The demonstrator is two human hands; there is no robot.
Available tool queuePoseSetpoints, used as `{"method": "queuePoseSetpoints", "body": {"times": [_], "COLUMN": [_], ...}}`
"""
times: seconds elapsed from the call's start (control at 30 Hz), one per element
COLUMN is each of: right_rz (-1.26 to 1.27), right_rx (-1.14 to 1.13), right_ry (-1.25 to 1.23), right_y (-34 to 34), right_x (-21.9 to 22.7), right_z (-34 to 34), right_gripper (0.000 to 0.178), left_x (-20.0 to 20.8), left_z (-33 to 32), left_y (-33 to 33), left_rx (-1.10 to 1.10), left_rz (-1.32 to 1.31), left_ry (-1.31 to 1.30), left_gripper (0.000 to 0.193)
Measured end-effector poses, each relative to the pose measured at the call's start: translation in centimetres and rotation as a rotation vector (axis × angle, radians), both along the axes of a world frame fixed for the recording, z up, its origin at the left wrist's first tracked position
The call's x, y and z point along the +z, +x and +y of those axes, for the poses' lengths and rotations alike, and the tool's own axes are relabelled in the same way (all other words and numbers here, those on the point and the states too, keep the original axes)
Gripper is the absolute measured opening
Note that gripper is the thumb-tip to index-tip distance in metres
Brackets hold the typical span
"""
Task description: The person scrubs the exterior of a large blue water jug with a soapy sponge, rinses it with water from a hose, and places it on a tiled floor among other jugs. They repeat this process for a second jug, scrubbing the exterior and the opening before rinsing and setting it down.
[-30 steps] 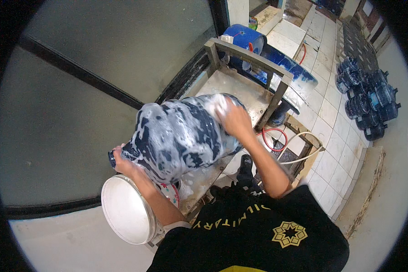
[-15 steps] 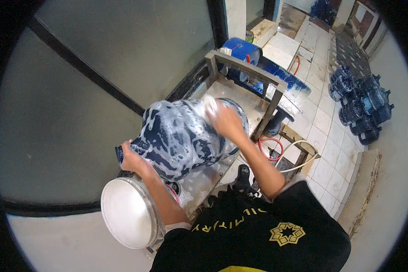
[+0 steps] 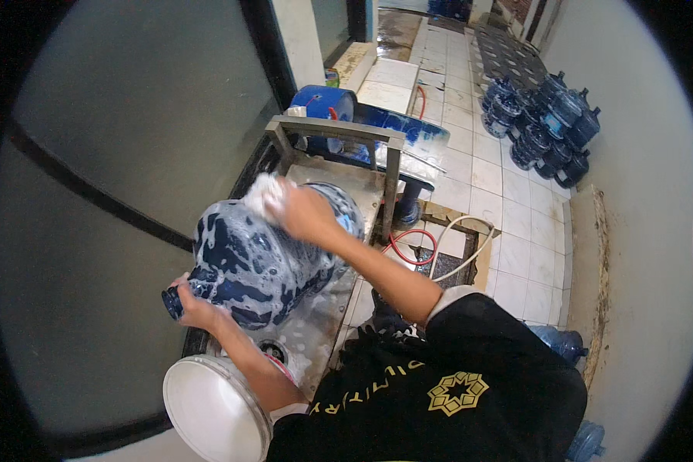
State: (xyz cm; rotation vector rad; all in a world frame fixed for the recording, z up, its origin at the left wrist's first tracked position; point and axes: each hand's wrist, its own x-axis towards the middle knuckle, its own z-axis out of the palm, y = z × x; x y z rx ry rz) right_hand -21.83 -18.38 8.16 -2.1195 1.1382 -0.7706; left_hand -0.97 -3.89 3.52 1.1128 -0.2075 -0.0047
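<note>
A large dark blue water jug (image 3: 242, 266), streaked with white suds, lies on its side on a metal-topped stand (image 3: 312, 366). Its neck points left towards me, and my left hand (image 3: 198, 309) is wrapped around that neck. Over the jug's far upper side, my right hand (image 3: 309, 215) presses a white foamy wad (image 3: 263, 197); whether it is cloth or sponge I cannot make out. A white round bucket (image 3: 208, 412), open end up, is beside my left forearm.
A metal rail (image 3: 339, 131) rises at the stand's far end, with a blue drum (image 3: 321, 106) and a blue trough (image 3: 408, 138) behind it. A red hose (image 3: 413, 262) and a cream hose (image 3: 481, 254) curl near the floor drain. Several water jugs (image 3: 554, 115) cluster along the right wall.
The wad in my right hand has slid across the jug to its far upper side. My left hand keeps its grip on the neck. The view has shifted, showing more floor on the right.
</note>
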Motion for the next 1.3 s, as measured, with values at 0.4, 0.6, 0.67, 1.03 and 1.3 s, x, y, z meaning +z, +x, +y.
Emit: {"method": "queuePoseSetpoints", "body": {"times": [0.4,0.6,0.67,1.03,1.3], "right_rz": [0.007,0.172,0.179,0.226,0.098], "right_rx": [-0.096,0.2,0.074,0.064,0.018], "right_ry": [-0.113,-0.383,0.001,-0.108,-0.009], "right_y": [2.1,-2.8,-2.9,0.2,-2.0], "right_x": [-6.8,-10.8,-10.9,-8.8,-15.8], "right_z": [-3.1,8.9,10.6,2.0,-1.0], "right_gripper": [0.035,0.035,0.033,0.035,0.04], "left_x": [1.7,2.9,2.8,1.0,-0.9], "left_z": [-0.1,0.8,0.6,1.3,2.5], "left_y": [-1.4,-0.3,-0.2,2.3,5.1], "left_rx": [0.132,0.26,0.302,0.408,0.221], "left_rz": [0.128,0.28,0.283,0.233,0.308], "left_ry": [0.072,0.052,0.093,0.149,0.112], "left_gripper": [0.025,0.022,0.023,0.023,0.027]}}
